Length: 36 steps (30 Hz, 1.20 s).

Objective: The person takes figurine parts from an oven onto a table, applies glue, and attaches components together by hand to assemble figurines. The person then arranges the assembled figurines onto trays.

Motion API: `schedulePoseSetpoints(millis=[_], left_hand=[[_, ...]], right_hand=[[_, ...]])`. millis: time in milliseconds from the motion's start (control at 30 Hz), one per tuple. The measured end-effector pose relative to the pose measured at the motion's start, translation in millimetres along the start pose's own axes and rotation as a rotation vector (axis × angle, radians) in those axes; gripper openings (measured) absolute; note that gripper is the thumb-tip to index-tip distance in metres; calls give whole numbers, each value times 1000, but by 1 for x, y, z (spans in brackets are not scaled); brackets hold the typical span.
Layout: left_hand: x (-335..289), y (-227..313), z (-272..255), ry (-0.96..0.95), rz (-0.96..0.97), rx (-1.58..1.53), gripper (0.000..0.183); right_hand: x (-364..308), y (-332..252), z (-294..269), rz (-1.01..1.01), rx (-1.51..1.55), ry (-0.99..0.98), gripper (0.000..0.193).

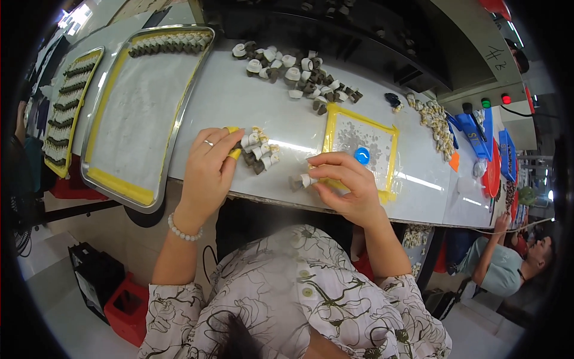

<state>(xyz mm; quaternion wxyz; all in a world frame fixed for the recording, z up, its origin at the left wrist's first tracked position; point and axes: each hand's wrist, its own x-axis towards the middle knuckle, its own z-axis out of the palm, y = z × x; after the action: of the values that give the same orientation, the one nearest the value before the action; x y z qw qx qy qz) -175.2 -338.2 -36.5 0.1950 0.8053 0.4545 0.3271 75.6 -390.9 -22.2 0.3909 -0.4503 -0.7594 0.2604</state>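
My left hand, with yellow covers on its fingertips, is closed at the left end of a short row of small white-and-grey figurines on the table. Its thumb and forefinger pinch the row's edge. In the fingertips of my right hand is a single small figurine, white with a grey base, tilted just above the table's front edge. Beyond that hand lies a yellow-taped sheet with grey smudges and a round blue cap on it.
Loose white-and-grey pieces are heaped at the back. A yellow-edged metal tray with one row of pieces stands left, beside a fuller narrow tray. Small cream pieces and blue bins are at right, where another person sits.
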Motion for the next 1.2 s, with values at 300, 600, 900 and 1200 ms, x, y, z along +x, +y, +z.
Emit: schedulePoseSetpoints(millis=[300, 600, 900, 1200], left_hand=[[0, -2, 3, -3, -21, -179, 37], [1, -5, 1, -90, -9, -203, 41], [4, 1, 3, -67, 75, -178, 41], [3, -4, 2, -105, 26, -275, 32]], right_hand=[[12, 2, 26, -22, -144, -94, 26], [12, -1, 34, 69, -151, -65, 22], [13, 1, 35, 68, -161, -59, 21], [11, 1, 33, 64, -144, -53, 19]])
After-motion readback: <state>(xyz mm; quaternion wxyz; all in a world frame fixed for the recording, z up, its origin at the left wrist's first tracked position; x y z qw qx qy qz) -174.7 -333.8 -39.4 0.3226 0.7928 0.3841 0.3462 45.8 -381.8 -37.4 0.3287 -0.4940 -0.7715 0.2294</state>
